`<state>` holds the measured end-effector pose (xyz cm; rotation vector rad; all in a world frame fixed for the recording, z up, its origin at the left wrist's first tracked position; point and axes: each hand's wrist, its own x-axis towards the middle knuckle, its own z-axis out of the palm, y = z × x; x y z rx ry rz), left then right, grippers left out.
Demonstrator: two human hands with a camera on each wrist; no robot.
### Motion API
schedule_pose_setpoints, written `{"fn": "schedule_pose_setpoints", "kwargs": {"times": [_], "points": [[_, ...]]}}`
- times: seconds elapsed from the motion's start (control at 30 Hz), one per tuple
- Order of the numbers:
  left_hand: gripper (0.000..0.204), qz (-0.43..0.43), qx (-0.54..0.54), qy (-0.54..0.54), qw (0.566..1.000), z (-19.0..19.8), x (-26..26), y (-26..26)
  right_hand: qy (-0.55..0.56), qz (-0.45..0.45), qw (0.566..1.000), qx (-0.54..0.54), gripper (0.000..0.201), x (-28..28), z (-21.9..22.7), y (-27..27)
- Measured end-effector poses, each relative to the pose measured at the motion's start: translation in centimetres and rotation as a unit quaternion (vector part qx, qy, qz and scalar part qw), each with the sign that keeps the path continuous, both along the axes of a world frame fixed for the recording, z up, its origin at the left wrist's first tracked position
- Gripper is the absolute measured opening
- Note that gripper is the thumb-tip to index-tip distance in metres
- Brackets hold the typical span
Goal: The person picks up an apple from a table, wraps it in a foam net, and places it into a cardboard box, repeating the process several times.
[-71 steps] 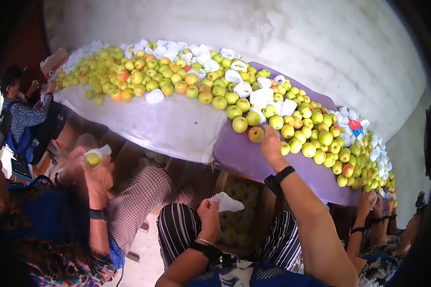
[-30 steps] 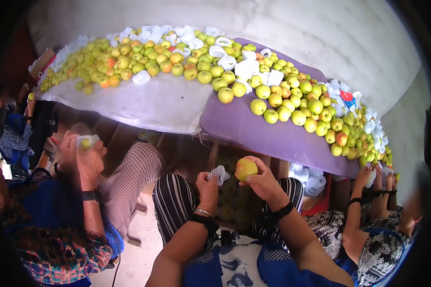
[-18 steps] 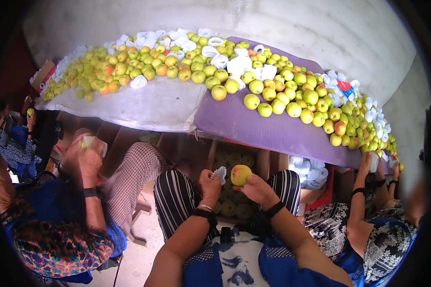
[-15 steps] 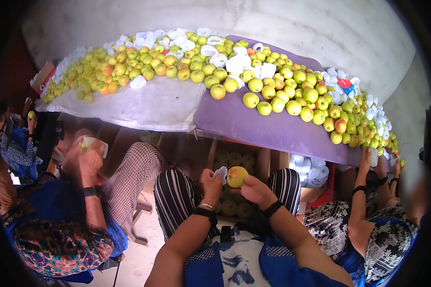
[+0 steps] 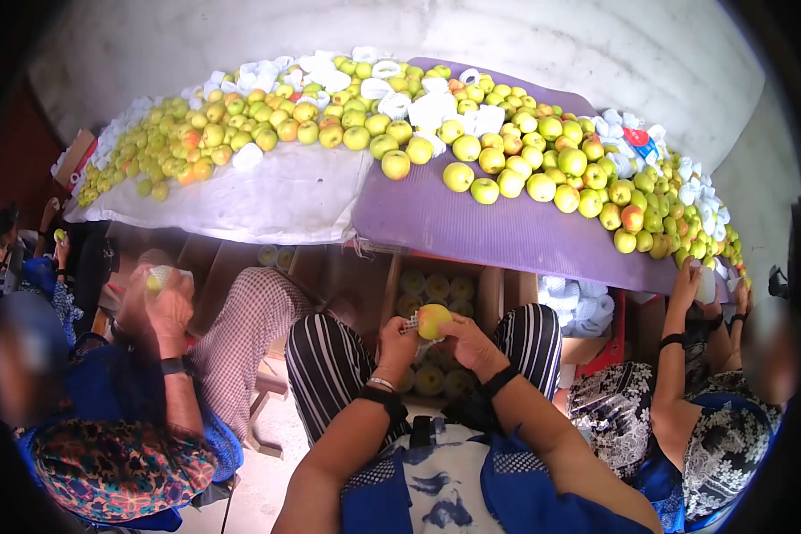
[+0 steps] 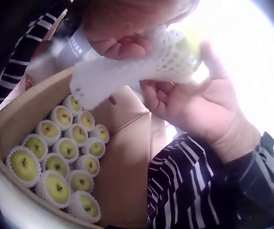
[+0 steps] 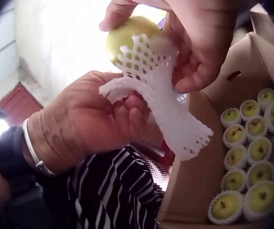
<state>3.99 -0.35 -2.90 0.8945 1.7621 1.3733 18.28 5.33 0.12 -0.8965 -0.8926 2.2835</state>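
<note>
Above my knees, my right hand [image 5: 476, 347] grips a yellow-green apple [image 5: 433, 320] with a reddish tinge. My left hand [image 5: 396, 345] pinches a white foam fruit net [image 7: 170, 112]. In the right wrist view the net's spread mesh lies over the lower part of the apple [image 7: 131, 40], and its narrow tail hangs down past the fingers. The left wrist view shows the net [image 6: 127, 71] stretched between both hands, with the apple partly hidden in its wider end. Under the hands stands a cardboard box [image 6: 122, 157] with several netted apples [image 6: 56, 187] in rows.
A long heap of loose apples [image 5: 356, 138] and white foam nets [image 5: 432, 107] covers the table, on a white sheet [image 5: 267, 196] and a purple mat [image 5: 507, 231]. A box of bundled nets [image 5: 574, 307] stands right of the knees. People sit on both sides.
The right hand has picked an apple from the table's front edge and brought it down to the left hand. The apple has moved left and now meets the foam net.
</note>
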Motion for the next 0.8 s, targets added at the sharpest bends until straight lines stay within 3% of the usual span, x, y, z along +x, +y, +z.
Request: {"fn": "schedule_pose_setpoints", "kwargs": {"times": [0.13,0.2,0.33,0.43,0.5,0.53,0.6,0.63,0.7,0.73,0.8], "points": [[0.004,0.028,-0.004,-0.165,0.986,-2.4,-0.7,0.6,-0.052,0.013,0.996,0.077,0.045,-0.4,-0.3,-0.3],[0.005,0.040,0.008,-0.167,0.985,-1.7,-0.4,0.4,-0.081,0.034,0.985,0.147,0.051,-0.6,-0.1,-0.6],[0.008,0.047,0.040,-0.151,0.987,0.1,-0.1,0.1,-0.117,0.050,0.980,0.155,0.056,-0.5,-0.1,-0.5],[0.007,0.029,0.041,-0.117,0.992,0.8,0.0,-0.1,-0.175,0.079,0.953,0.235,0.058,-0.5,-1.2,-0.1],[0.007,0.014,0.047,-0.100,0.994,0.6,-0.1,-0.2,-0.269,0.084,0.900,0.333,0.058,-0.8,-1.3,-0.2],[0.006,0.001,0.054,-0.085,0.995,0.5,-0.1,-0.3,-0.269,0.083,0.900,0.332,0.058,-0.8,-1.0,-0.3],[0.005,-0.009,0.065,-0.055,0.996,0.5,0.3,-0.5,-0.354,0.049,0.836,0.417,0.062,-0.8,-0.3,-0.6],[0.004,-0.016,0.076,-0.025,0.997,0.6,0.4,-0.5,-0.354,0.047,0.837,0.416,0.062,-0.7,-0.4,-0.7],[0.005,-0.020,0.063,-0.027,0.997,1.4,0.5,-0.9,-0.352,0.012,0.781,0.516,0.063,-0.7,-0.8,-0.9],[0.005,-0.022,0.050,-0.029,0.998,1.7,0.6,-1.0,-0.352,0.010,0.781,0.515,0.063,-0.7,-1.2,-0.9],[0.008,-0.010,0.045,-0.014,0.999,0.8,0.4,-0.9,-0.326,-0.012,0.733,0.597,0.066,-0.9,-1.7,-1.0]]}}
